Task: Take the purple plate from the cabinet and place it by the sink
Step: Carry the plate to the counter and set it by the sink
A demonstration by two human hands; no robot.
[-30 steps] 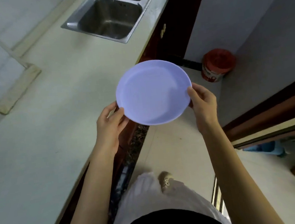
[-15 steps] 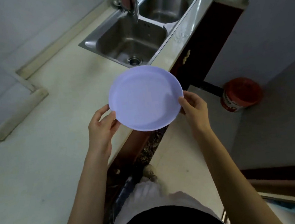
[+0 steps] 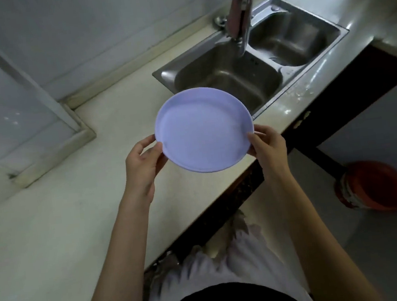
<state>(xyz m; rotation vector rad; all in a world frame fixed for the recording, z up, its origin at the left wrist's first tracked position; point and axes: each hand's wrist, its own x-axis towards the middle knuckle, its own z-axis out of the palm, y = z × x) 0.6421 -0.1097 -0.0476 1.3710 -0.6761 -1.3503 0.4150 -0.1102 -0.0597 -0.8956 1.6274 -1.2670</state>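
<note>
Purple and round, the plate (image 3: pixel 203 130) is held in the air between both hands, face up and close to level, its far rim tipped slightly higher. The left hand (image 3: pixel 142 165) clamps the near-left rim, thumb on top and fingers beneath; the right hand (image 3: pixel 270 146) clamps the near-right rim the same way. The hands stand apart, the width of the plate between them, and neither looks nearer the goal than the other.

From the sink (image 3: pixel 252 70), the plate hangs on the near side, its far edge overlapping the near corner of the left basin in this view, its near edge over the counter (image 3: pixel 65 227) lip. How high it rides above the counter cannot be told.

The coming move turns on this: bare counter lies to the left of the sink and just below the plate, so a short shift left and down, away from the basin and the counter's front edge, should seat it flat. A round plate has no long axis to align.

Farther out, the tap (image 3: pixel 242 11) arches over the sink, and a red bucket (image 3: pixel 374 186) sits on the floor to the sink's near right.
</note>
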